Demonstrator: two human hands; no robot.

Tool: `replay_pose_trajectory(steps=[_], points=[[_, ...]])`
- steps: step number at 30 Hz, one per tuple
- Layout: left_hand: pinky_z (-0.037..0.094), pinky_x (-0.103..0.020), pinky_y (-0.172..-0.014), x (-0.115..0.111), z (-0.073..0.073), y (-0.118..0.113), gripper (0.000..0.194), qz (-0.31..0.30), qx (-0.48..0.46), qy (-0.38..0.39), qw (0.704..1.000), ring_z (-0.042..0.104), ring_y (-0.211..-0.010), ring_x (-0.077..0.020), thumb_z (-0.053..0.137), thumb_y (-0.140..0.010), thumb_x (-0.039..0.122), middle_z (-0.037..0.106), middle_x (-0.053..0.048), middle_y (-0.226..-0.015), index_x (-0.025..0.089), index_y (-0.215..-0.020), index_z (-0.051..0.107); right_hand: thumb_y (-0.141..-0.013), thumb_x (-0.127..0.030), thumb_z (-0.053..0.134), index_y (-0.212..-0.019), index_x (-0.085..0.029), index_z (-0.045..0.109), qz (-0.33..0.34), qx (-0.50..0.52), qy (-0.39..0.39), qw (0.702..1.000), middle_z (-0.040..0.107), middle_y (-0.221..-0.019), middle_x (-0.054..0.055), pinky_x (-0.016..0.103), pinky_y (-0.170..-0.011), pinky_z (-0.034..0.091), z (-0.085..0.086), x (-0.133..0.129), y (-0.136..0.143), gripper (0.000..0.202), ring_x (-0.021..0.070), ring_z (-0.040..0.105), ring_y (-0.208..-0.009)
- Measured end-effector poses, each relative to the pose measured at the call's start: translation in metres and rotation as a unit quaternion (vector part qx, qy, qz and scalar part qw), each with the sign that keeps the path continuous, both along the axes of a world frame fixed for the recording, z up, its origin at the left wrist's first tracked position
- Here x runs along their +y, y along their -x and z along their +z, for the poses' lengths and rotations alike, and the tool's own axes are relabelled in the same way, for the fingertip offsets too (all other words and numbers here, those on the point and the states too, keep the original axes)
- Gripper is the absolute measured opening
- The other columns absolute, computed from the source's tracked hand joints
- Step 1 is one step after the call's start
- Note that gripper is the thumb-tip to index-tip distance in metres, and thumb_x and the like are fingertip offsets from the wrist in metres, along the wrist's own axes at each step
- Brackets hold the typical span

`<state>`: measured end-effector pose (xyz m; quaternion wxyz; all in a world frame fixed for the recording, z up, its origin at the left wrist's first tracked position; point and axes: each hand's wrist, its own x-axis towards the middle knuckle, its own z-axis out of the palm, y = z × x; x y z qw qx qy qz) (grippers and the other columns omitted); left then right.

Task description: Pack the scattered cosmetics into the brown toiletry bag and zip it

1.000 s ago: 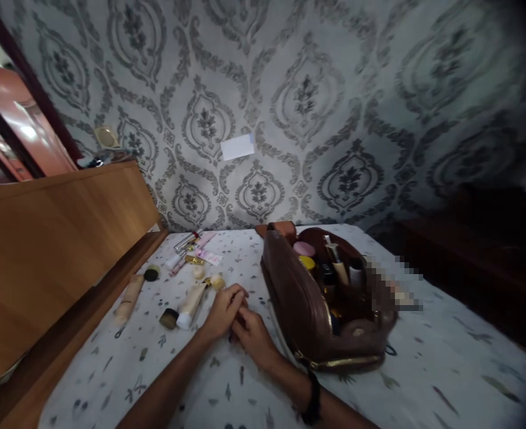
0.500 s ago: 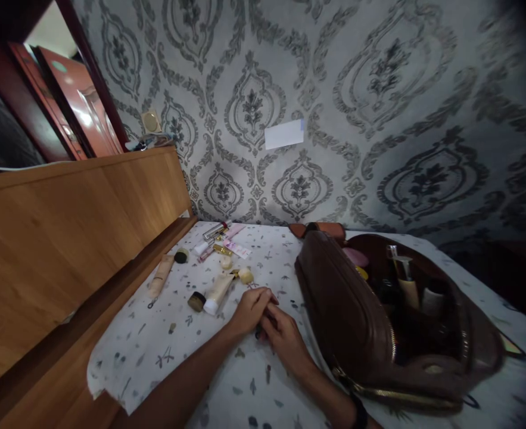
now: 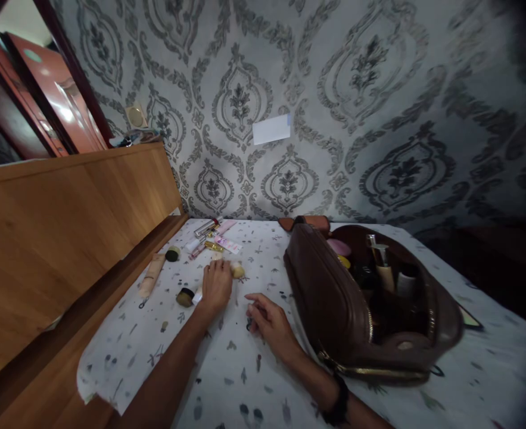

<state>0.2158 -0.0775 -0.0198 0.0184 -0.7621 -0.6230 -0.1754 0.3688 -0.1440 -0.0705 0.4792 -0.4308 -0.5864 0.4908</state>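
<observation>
My left hand lies over the white-capped cream tube, hiding most of it; its fingers curl downward, and whether they grip the tube is hidden. Beside it are a dark-lidded jar and a small pale yellow round item. My right hand is over the patterned sheet, fingers loosely bent and the index finger stretched out to the left. A small dark thing shows beneath its fingertips, too small to name. To its right, the open brown bag holds bottles and a pink item.
A beige tube and a dark-lidded jar lie at the left. Several slim cosmetics, among them a gold tube, lie near the wall. A wooden board borders the left; a brown case lies behind the bag.
My hands, together before, are now apart. My left hand has moved left and forward onto the cream tube; my right index finger has stretched out. The view has shifted slightly.
</observation>
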Motion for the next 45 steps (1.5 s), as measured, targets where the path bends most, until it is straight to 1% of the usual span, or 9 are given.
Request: replay_pose_trajectory(steps=[9, 13, 18, 21, 28, 30, 35, 38, 45], points=[[0.04, -0.045, -0.095, 0.008, -0.008, -0.003, 0.032, 0.045, 0.046, 0.003, 0.998, 0.051, -0.113, -0.031, 0.036, -0.09, 0.004, 0.061, -0.018, -0.119, 0.014, -0.109, 0.061, -0.086, -0.046, 0.051, -0.097, -0.017, 0.065, -0.002, 0.011, -0.007, 1.0, 0.06, -0.073, 0.0, 0.021, -0.045, 0.038, 0.003, -0.001, 0.001, 0.034, 0.0104, 0.057, -0.051], [0.038, -0.047, -0.098, 0.009, -0.006, 0.002, 0.027, 0.046, -0.024, 0.0, 0.999, 0.054, -0.111, -0.0309, 0.04, -0.092, 0.008, 0.066, -0.018, -0.113, 0.015, -0.106, 0.061, -0.086, -0.045, 0.052, -0.096, -0.016, 0.066, -0.005, 0.014, -0.009, 1.0, 0.062, -0.072, 0.0, 0.021, -0.045, 0.039, 0.002, 0.0, 0.001, 0.033, 0.0105, 0.057, -0.049], [0.04, -0.043, -0.099, 0.011, 0.002, 0.017, 0.023, 0.016, -0.199, -0.021, 0.98, 0.057, -0.111, -0.0273, 0.045, -0.093, 0.023, 0.067, -0.011, -0.111, 0.02, -0.112, 0.058, -0.086, -0.045, 0.053, -0.096, -0.016, 0.066, -0.001, 0.016, -0.005, 1.0, 0.061, -0.072, -0.001, 0.021, -0.045, 0.039, 0.004, -0.001, 0.0, 0.033, 0.0104, 0.057, -0.05], [0.046, -0.037, -0.092, 0.013, 0.004, 0.022, 0.027, -0.033, -0.331, -0.017, 0.943, 0.06, -0.11, -0.0242, 0.05, -0.09, 0.034, 0.065, -0.01, -0.115, 0.02, -0.113, 0.055, -0.086, -0.043, 0.053, -0.097, -0.016, 0.067, -0.003, 0.016, 0.001, 1.0, 0.061, -0.072, 0.0, 0.021, -0.045, 0.038, 0.005, -0.001, 0.0, 0.032, 0.0105, 0.057, -0.05], [0.053, -0.031, -0.068, 0.006, 0.002, 0.005, 0.053, -0.129, -0.567, 0.092, 0.808, 0.07, -0.077, -0.0182, 0.048, -0.088, 0.065, 0.072, -0.011, -0.098, 0.018, -0.112, 0.052, -0.087, -0.04, 0.05, -0.101, -0.015, 0.066, -0.006, 0.007, -0.02, 1.0, 0.06, -0.071, 0.0, 0.022, -0.046, 0.041, 0.003, -0.001, -0.001, 0.032, 0.0113, 0.057, -0.05], [0.054, -0.03, -0.069, 0.002, 0.003, 0.001, 0.055, -0.146, -0.609, 0.122, 0.77, 0.071, -0.077, -0.0177, 0.057, -0.085, 0.064, 0.072, -0.011, -0.098, 0.018, -0.114, 0.054, -0.087, -0.041, 0.05, -0.101, -0.016, 0.065, -0.008, 0.005, -0.023, 1.0, 0.06, -0.072, 0.0, 0.021, -0.046, 0.04, 0.002, 0.0, -0.001, 0.032, 0.0114, 0.058, -0.051], [0.053, -0.026, -0.068, -0.005, 0.005, -0.005, 0.057, -0.172, -0.725, 0.207, 0.634, 0.072, -0.078, -0.0172, 0.08, -0.076, 0.044, 0.074, -0.008, -0.097, 0.018, -0.122, 0.058, -0.089, -0.041, 0.05, -0.099, -0.017, 0.063, -0.004, 0.005, -0.03, 1.0, 0.06, -0.071, -0.001, 0.02, -0.045, 0.038, 0.002, 0.0, 0.0, 0.029, 0.0105, 0.058, -0.051], [0.053, -0.026, -0.065, -0.008, 0.004, -0.008, 0.054, -0.164, -0.727, 0.227, 0.627, 0.073, -0.076, -0.0186, 0.083, -0.072, 0.043, 0.075, -0.008, -0.094, 0.018, -0.115, 0.06, -0.09, -0.045, 0.05, -0.089, -0.018, 0.06, 0.003, 0.006, -0.028, 1.0, 0.059, -0.071, -0.001, 0.02, -0.045, 0.038, 0.004, 0.0, 0.0, 0.029, 0.0101, 0.057, -0.049], [0.054, -0.024, -0.063, -0.011, 0.006, -0.01, 0.05, -0.164, -0.701, 0.234, 0.654, 0.074, -0.081, -0.021, 0.086, -0.067, 0.043, 0.075, -0.007, -0.09, 0.018, -0.101, 0.059, -0.09, -0.06, 0.047, -0.079, -0.018, 0.055, 0.002, 0.023, -0.012, 1.0, 0.061, -0.071, 0.001, 0.02, -0.042, 0.036, 0.004, 0.001, 0.001, 0.044, 0.0091, 0.056, -0.047]])
